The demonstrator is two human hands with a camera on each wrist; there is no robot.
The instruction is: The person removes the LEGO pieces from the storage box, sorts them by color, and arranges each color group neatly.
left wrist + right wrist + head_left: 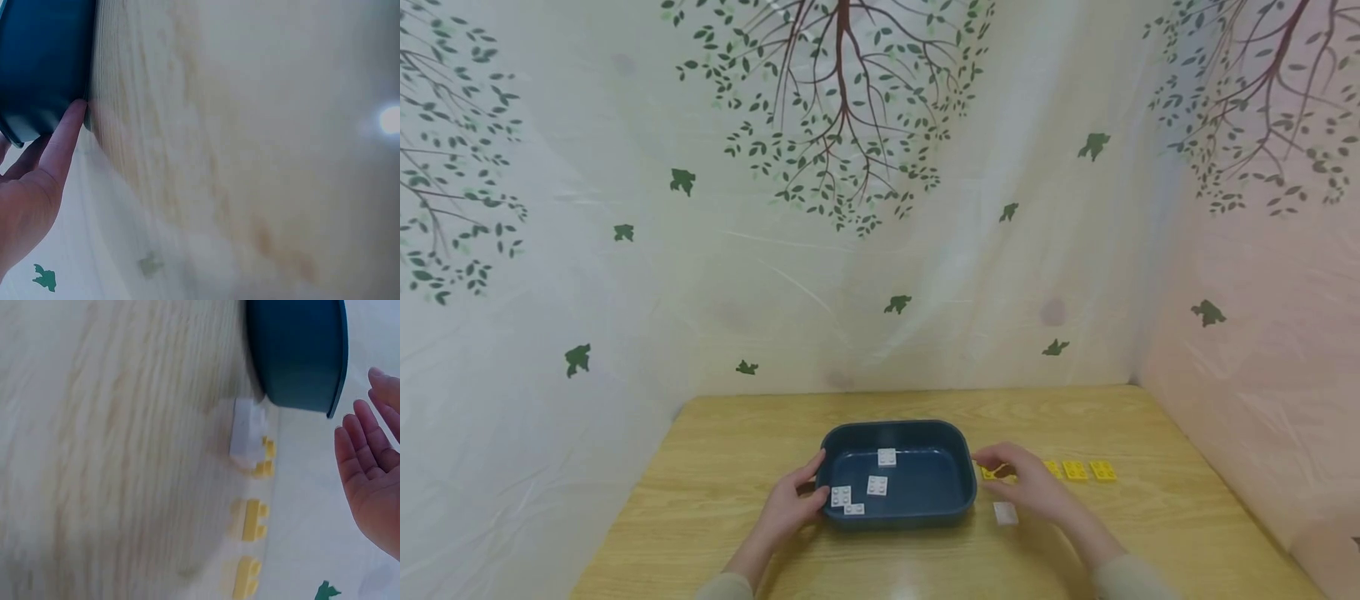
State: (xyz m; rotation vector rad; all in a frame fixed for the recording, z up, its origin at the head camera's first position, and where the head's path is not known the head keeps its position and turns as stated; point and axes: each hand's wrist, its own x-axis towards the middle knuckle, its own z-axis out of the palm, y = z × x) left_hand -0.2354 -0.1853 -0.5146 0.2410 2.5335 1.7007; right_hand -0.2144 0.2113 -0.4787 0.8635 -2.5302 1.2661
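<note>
A dark blue rectangular tray point(895, 522) with rounded corners stands on the table. Several white studded toy bricks point(877, 485) lie inside it, mostly toward its left half. My left hand point(790, 502) holds the tray's left end, thumb near the front corner and fingers farther back; in the left wrist view the thumb point(62, 147) lies against the wall. Beside the right end, my right hand point(1026, 481) hovers with loosely bent fingers, nothing in them. The right wrist view shows a gap between that hand point(378, 462) and the tray point(306, 394).
One white brick point(1006, 512) lies on the wooden table point(737, 450), just right of the tray. Behind the right hand a row of several yellow bricks point(1074, 471) runs rightward, partly covered by it. A pale curtain point(820, 317) with printed trees and birds encloses the table's back and sides.
</note>
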